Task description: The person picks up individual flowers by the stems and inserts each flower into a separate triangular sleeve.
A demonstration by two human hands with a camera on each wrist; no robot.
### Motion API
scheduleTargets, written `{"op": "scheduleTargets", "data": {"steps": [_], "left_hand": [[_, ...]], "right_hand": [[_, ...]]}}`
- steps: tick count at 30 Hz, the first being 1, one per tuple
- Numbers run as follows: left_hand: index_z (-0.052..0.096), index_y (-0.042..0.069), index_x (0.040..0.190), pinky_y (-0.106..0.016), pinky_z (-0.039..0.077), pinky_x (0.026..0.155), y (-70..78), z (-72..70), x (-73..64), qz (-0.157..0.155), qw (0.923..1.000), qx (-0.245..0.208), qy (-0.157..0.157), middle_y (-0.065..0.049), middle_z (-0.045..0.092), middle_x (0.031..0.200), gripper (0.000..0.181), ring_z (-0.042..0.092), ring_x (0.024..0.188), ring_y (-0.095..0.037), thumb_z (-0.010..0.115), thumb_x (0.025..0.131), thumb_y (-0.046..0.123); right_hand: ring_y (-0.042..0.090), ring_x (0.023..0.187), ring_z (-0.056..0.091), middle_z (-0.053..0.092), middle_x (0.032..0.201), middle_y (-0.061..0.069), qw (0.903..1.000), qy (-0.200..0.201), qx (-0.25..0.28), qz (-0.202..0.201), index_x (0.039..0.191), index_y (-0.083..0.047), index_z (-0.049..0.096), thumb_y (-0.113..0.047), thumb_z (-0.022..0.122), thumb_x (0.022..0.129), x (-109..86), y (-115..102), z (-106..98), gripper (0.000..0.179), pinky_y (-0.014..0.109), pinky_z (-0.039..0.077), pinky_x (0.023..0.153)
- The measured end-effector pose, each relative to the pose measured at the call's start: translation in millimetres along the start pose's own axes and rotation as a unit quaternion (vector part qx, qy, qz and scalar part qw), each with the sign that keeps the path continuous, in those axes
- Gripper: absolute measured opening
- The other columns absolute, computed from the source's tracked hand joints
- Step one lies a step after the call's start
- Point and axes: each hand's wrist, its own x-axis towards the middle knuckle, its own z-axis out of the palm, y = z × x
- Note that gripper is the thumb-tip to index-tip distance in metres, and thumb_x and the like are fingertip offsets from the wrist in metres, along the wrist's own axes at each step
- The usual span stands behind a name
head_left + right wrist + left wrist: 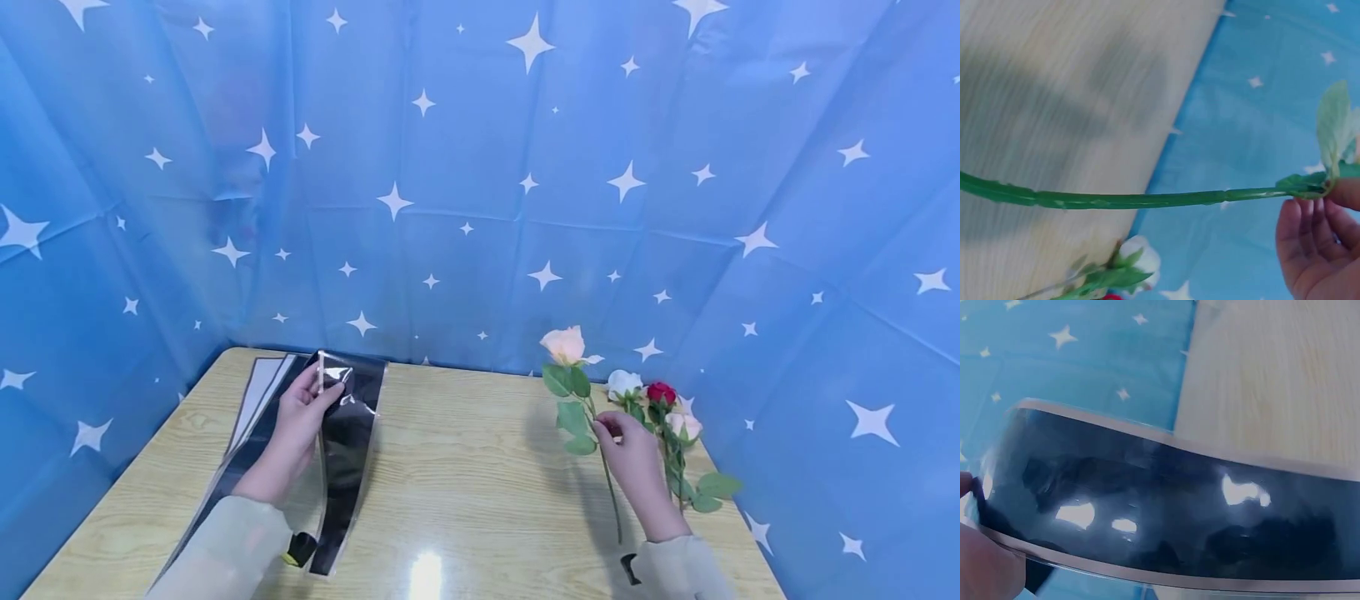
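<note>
My left hand (pixel 288 429) pinches the upper edge of a long glossy black wrapping sleeve (pixel 352 450) with a pale border. In the left wrist view the sleeve (pixel 1166 494) stretches across the picture, with only part of the hand (pixel 988 565) showing at the edge. With thumb and fingers, my right hand (pixel 633 467) pinches the green stem (pixel 1129 200) of a pale peach rose (pixel 564 345). Its bloom is uppermost and its leaves (pixel 573 417) hang left of the fingers. The bloom is mostly out of the right wrist view.
More black and white wrapping sleeves (pixel 262 392) lie under my left arm on the wooden table (pixel 465 467). Beyond my right hand are a white rose (pixel 623 383), a red rose (pixel 662 393) and a pale pink rose (pixel 683 425). A blue star-patterned curtain (pixel 480 167) surrounds the table.
</note>
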Motion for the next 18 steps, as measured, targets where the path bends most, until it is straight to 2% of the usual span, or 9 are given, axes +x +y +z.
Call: {"op": "scheduleTargets", "data": {"steps": [4, 7, 9, 12, 14, 18], "left_hand": [[0.031, 0.011, 0.147, -0.010, 0.047, 0.081, 7.8, 9.6, -6.9, 0.028, 0.9988, -0.032, -0.025, 0.025, 0.063, 0.101, 0.063, 0.058, 0.094, 0.009, 0.057, 0.091, -0.001], [0.043, 0.010, 0.138, -0.012, 0.048, 0.080, 13.1, 18.6, -12.2, 0.043, 0.9972, -0.059, -0.014, 0.020, 0.066, 0.100, 0.052, 0.060, 0.093, 0.006, 0.061, 0.090, 0.001], [0.053, 0.009, 0.124, -0.013, 0.049, 0.075, 16.3, 24.6, -15.6, 0.051, 0.9955, -0.079, 0.003, 0.015, 0.065, 0.089, 0.037, 0.060, 0.085, 0.003, 0.065, 0.089, 0.007], [0.059, 0.010, 0.105, -0.017, 0.049, 0.066, 20.3, 32.0, -18.8, 0.060, 0.9931, -0.096, 0.032, 0.009, 0.056, 0.074, 0.022, 0.055, 0.071, -0.003, 0.069, 0.086, 0.014], [0.059, 0.011, 0.098, -0.017, 0.046, 0.065, 22.8, 34.7, -20.2, 0.067, 0.9934, -0.084, 0.038, 0.008, 0.050, 0.072, 0.017, 0.048, 0.069, -0.005, 0.070, 0.086, 0.015], [0.049, 0.010, 0.091, -0.017, 0.043, 0.066, 27.4, 38.1, -23.9, 0.078, 0.9939, -0.076, 0.017, 0.008, 0.041, 0.071, 0.019, 0.044, 0.070, -0.006, 0.066, 0.087, 0.006]], "right_hand": [[0.021, 0.085, 0.062, 0.066, 0.092, 0.008, 0.9983, 0.041, 0.034, -0.024, 0.100, -0.005, 0.067, -0.015, 0.062, 0.092, -0.9, -14, 2, 0.013, 0.027, 0.051, 0.066], [0.020, 0.083, 0.062, 0.066, 0.092, 0.007, 0.9964, 0.057, 0.051, -0.034, 0.099, -0.006, 0.067, -0.015, 0.063, 0.091, -2.2, -22, 5, 0.013, 0.025, 0.051, 0.067], [0.019, 0.083, 0.062, 0.065, 0.092, 0.006, 0.9960, 0.056, 0.059, -0.036, 0.099, -0.006, 0.067, -0.017, 0.063, 0.092, -3.5, -27, 7, 0.014, 0.025, 0.051, 0.068], [0.018, 0.084, 0.061, 0.063, 0.092, 0.006, 0.9955, 0.053, 0.070, -0.035, 0.100, -0.005, 0.067, -0.018, 0.062, 0.092, -5.0, -32, 8, 0.015, 0.026, 0.052, 0.069], [0.017, 0.085, 0.060, 0.063, 0.092, 0.005, 0.9954, 0.050, 0.075, -0.033, 0.100, -0.006, 0.067, -0.018, 0.062, 0.092, -5.5, -34, 8, 0.015, 0.027, 0.052, 0.070], [0.016, 0.087, 0.060, 0.063, 0.092, 0.005, 0.9950, 0.052, 0.079, -0.032, 0.100, -0.006, 0.066, -0.019, 0.062, 0.092, -6.3, -37, 7, 0.016, 0.027, 0.052, 0.070]]}}
